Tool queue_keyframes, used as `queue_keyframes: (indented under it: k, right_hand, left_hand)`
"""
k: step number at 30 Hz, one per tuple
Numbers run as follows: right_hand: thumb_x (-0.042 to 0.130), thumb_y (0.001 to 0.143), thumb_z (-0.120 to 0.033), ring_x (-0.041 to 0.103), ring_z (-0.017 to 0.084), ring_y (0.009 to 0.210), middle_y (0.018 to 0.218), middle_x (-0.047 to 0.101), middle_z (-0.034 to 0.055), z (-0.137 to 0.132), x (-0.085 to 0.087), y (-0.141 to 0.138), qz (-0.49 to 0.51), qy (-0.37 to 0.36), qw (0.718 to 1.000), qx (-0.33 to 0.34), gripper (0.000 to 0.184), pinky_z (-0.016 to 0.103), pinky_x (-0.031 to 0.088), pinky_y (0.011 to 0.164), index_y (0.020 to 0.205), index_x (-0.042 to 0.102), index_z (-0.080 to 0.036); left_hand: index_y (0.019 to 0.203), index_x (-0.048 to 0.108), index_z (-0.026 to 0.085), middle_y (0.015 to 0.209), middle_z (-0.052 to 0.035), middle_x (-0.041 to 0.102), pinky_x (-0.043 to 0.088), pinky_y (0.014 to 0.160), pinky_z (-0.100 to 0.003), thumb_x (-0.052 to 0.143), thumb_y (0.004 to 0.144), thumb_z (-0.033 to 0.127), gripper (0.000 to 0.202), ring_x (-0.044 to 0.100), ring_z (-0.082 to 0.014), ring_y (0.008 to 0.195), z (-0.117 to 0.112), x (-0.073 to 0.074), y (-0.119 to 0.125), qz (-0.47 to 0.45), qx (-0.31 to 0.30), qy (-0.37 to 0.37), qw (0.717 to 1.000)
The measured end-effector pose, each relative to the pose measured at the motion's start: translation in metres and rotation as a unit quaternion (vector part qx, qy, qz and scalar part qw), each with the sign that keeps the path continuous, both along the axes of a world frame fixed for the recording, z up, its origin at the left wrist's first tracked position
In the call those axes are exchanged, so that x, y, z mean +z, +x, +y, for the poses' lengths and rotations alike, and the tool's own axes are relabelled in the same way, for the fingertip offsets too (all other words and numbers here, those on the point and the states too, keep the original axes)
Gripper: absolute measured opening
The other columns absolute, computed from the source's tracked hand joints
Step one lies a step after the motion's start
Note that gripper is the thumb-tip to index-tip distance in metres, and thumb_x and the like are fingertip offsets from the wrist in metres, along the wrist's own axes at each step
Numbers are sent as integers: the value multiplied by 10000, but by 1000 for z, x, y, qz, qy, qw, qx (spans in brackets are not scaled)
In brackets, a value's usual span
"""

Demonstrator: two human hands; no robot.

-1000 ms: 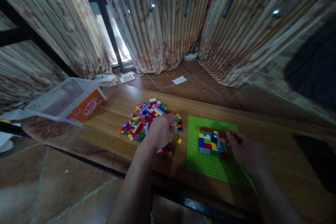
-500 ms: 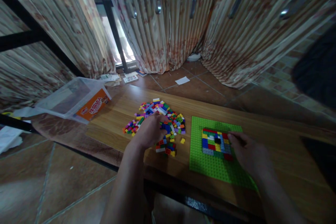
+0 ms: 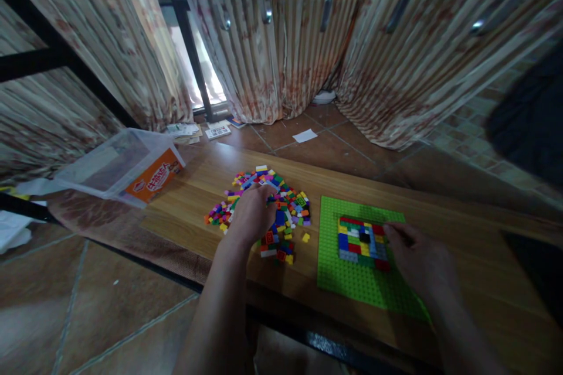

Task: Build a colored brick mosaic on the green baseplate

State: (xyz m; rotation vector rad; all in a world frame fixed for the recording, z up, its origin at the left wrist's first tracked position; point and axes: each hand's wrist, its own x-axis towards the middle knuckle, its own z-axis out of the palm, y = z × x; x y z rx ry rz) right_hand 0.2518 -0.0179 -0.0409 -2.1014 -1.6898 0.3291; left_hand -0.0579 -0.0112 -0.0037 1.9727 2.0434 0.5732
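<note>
A heap of small coloured bricks lies on the wooden table. My left hand rests on the heap with its fingers curled down into the bricks; what they pinch is hidden. To the right lies a green baseplate carrying a square patch of coloured bricks. My right hand lies on the baseplate with its fingertips against the right edge of that patch.
A clear plastic tub with an orange label lies tipped at the table's left end. Striped curtains hang behind. Papers lie on the tiled floor. A dark shape fills the right edge.
My left hand has slid leftward across the brick heap, uncovering the bricks on its right side. My right hand has stayed at the patch on the baseplate.
</note>
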Motion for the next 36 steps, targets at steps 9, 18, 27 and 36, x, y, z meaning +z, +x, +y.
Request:
queue_keyframes:
  k: [9, 18, 27, 36]
  right_hand:
    - [466, 805, -526, 667, 258, 677, 782, 738, 84, 0, -4, 3, 9, 19, 1000, 13, 407, 370, 492, 652, 911, 725, -231]
    - [463, 814, -518, 674, 264, 693, 787, 740, 87, 0, -4, 0, 15, 11, 1000, 15, 408, 376, 498, 658, 915, 727, -224]
    - [497, 831, -502, 654, 240, 691, 821, 730, 93, -3, 5, -4, 97, 92, 991, -28, 392, 364, 497, 688, 936, 719, -196]
    - [626, 820, -425, 648, 174, 798, 908, 713, 37, -20, 16, -56, 382, 113, 911, 107, 264, 311, 520, 730, 969, 714, -226]
  left_hand:
    - [1140, 671, 161, 1126, -126, 655, 470, 957, -362, 523, 830, 159, 344, 612, -262, 1057, 10, -10, 7, 9, 22, 11, 1000]
    - [980, 710, 175, 1023, -118, 695, 488, 870, -343, 478, 834, 142, 276, 642, -246, 966, 21, -12, 21, 39, 18, 0, 999]
    - [785, 650, 149, 661, 12, 623, 433, 582, -224, 589, 780, 273, 139, 555, -119, 611, 17, -4, 14, -358, 13, -8, 934]
    - [837, 643, 137, 746, -16, 665, 485, 646, -228, 708, 705, 270, 198, 608, -104, 666, 0, 6, 70, -616, -61, -166, 767]
